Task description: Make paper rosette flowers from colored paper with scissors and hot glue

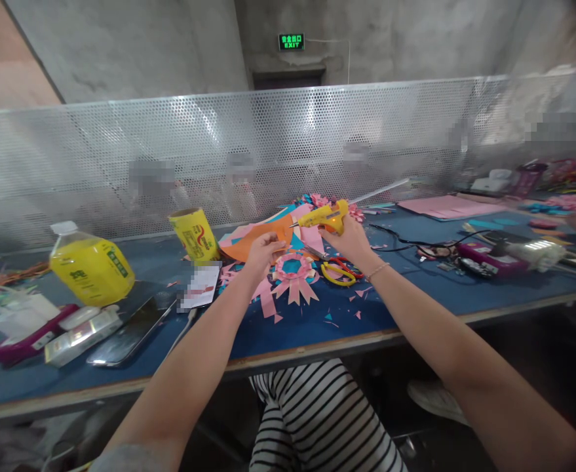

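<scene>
My right hand (350, 237) is wrapped round a yellow hot glue gun (321, 216) whose nozzle points left; a clear glue stick (381, 191) juts from its back end. To the left of the nozzle, my left hand (264, 252) has its fingers drawn together; whatever they pinch is too small to make out. Between and below my hands lies a pink and blue paper rosette (295, 270) with notched pink tails. Orange paper (248, 239) and pink and blue sheets lie behind it. Scissors with yellow and red handles (337, 272) rest beside my right wrist.
At left stand a bottle of yellow liquid (91, 269) and a yellow cardboard tube (195, 235), near a phone (133, 331) and a small box (82, 335). Black cables (405, 244) and a purple tissue pack (489, 260) lie right. A perforated metal screen (278, 144) closes the back.
</scene>
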`<state>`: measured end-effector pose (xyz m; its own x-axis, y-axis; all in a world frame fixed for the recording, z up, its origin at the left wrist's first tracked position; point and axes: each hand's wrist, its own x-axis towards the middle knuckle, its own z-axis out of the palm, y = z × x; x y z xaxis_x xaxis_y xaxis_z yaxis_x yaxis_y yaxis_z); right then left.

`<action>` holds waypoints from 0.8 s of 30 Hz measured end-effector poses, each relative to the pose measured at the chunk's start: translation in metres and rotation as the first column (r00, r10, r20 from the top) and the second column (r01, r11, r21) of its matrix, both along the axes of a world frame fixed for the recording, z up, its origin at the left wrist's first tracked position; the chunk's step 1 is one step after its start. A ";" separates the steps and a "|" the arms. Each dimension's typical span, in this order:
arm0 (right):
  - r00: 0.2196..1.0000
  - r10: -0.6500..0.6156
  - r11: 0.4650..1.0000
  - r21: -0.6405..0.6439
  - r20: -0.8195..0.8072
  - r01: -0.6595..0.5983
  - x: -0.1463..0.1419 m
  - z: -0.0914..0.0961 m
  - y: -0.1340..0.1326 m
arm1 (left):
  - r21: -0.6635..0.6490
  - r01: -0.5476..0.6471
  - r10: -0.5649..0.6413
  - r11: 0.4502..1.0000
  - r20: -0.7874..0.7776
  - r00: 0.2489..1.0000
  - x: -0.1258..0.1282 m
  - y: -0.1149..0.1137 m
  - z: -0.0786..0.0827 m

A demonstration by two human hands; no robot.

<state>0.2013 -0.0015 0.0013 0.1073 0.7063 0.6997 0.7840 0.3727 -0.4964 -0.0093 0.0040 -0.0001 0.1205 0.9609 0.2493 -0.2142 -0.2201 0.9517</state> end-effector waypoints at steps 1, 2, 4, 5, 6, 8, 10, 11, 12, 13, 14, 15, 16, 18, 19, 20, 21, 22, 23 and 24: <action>1.000 0.001 1.000 0.001 0.003 -0.001 -0.002 -0.001 -0.001 | 0.003 0.003 -0.003 1.000 -0.006 1.000 0.000 0.000 0.000; 1.000 0.003 1.000 0.004 0.008 -0.003 -0.005 -0.002 -0.002 | 0.003 0.003 -0.003 1.000 -0.014 1.000 0.001 -0.001 0.001; 1.000 0.002 1.000 0.013 0.021 -0.002 -0.009 -0.003 -0.003 | 0.007 0.001 -0.001 1.000 -0.033 0.999 0.003 -0.002 0.001; 1.000 -0.003 1.000 0.018 0.029 0.003 -0.011 -0.004 -0.004 | 0.009 -0.003 0.004 1.000 -0.040 0.999 0.004 -0.003 0.002; 0.999 -0.009 1.000 0.023 0.040 0.008 -0.013 -0.005 -0.004 | 0.010 -0.007 0.008 1.000 -0.047 0.999 0.005 -0.003 0.002; 0.998 -0.017 1.000 0.026 0.059 0.015 -0.014 -0.005 -0.005 | 0.010 -0.012 0.013 1.000 -0.056 0.998 0.006 -0.004 0.001; 0.997 -0.020 1.000 0.021 0.073 0.018 -0.015 -0.005 -0.005 | 0.011 -0.013 0.013 1.000 -0.058 0.998 0.007 -0.004 0.001; 0.997 -0.022 1.000 0.017 0.076 0.020 -0.014 -0.005 -0.005 | 0.012 -0.012 0.013 1.000 -0.059 0.998 0.007 -0.004 0.001; 0.997 -0.024 1.000 0.013 0.078 0.023 -0.014 -0.005 -0.005 | 0.013 -0.012 0.013 1.000 -0.059 0.998 0.007 -0.004 0.001; 0.996 -0.024 1.000 0.012 0.082 0.023 -0.013 -0.005 -0.004 | 0.014 -0.013 0.013 1.000 -0.058 0.998 0.007 -0.004 0.000; 0.996 -0.024 1.000 0.013 0.086 0.023 -0.013 -0.005 -0.004 | 0.013 -0.013 0.014 1.000 -0.057 0.998 0.007 -0.004 0.000; 0.996 -0.023 1.000 0.017 0.090 0.022 -0.013 -0.005 -0.004 | 0.012 -0.015 0.015 1.000 -0.056 0.998 0.007 -0.003 0.001; 0.995 -0.023 1.000 0.022 0.093 0.021 -0.012 -0.006 -0.004 | 0.011 -0.017 0.017 1.000 -0.055 0.998 0.007 -0.003 0.001; 0.995 -0.023 0.999 0.036 0.094 0.019 -0.012 -0.007 -0.002 | 0.010 -0.025 0.025 1.000 -0.053 0.998 0.007 -0.003 0.001; 0.996 -0.024 0.999 0.045 0.090 0.020 -0.011 -0.008 -0.001 | 0.010 -0.028 0.029 1.000 -0.053 0.998 0.007 -0.003 0.001; 0.996 -0.026 0.998 0.058 0.083 0.021 -0.011 -0.009 0.001 | 0.012 -0.029 0.030 0.999 -0.054 0.998 0.007 -0.003 0.001; 0.997 -0.027 0.997 0.073 0.074 0.022 -0.011 -0.010 0.002 | 0.014 -0.027 0.028 1.000 -0.055 0.998 0.007 -0.003 0.001; 0.998 -0.028 0.996 0.090 0.064 0.022 -0.010 -0.011 0.004 | 0.016 -0.025 0.026 1.000 -0.057 0.998 0.007 -0.004 0.001; 0.998 -0.029 0.994 0.105 0.056 0.023 -0.010 -0.011 0.005 | 0.016 -0.023 0.023 1.000 -0.058 0.998 0.007 -0.004 0.001; 0.998 -0.029 0.993 0.115 0.050 0.023 -0.010 -0.012 0.006 | 0.015 -0.021 0.022 1.000 -0.059 0.998 0.007 -0.004 0.001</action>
